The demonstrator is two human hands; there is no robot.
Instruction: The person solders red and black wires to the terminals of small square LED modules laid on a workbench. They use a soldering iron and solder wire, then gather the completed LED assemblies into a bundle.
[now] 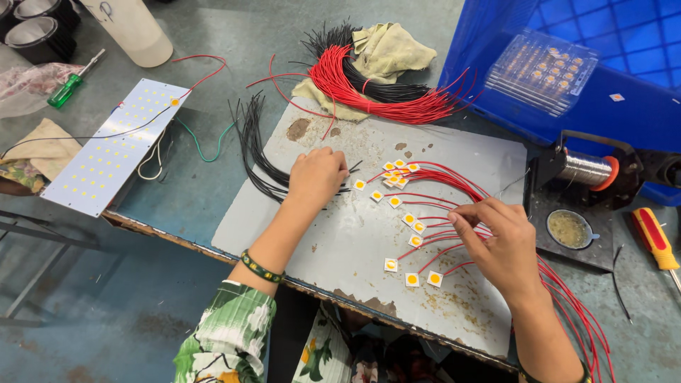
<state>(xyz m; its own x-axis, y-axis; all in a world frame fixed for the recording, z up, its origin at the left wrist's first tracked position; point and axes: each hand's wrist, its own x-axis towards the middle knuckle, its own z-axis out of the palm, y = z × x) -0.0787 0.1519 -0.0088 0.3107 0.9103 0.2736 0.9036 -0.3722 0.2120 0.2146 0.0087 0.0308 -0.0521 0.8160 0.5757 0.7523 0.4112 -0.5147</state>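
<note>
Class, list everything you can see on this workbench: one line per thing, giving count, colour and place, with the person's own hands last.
LED chips: many, white with yellow centres, on the grey board, most with red leads
grey board: one, centre
red wire bundle: one, top centre
black wires: one bunch, left of the board
cloth: one, beige, top centre
LED panel: one, white, left
green screwdriver: one, far left
red screwdriver: one, red and yellow, far right
solder spool: one, silver, right
blue crate: one, top right
clear tray: one, on the crate
left hand: on the black wires
right hand: on the red leads
</note>
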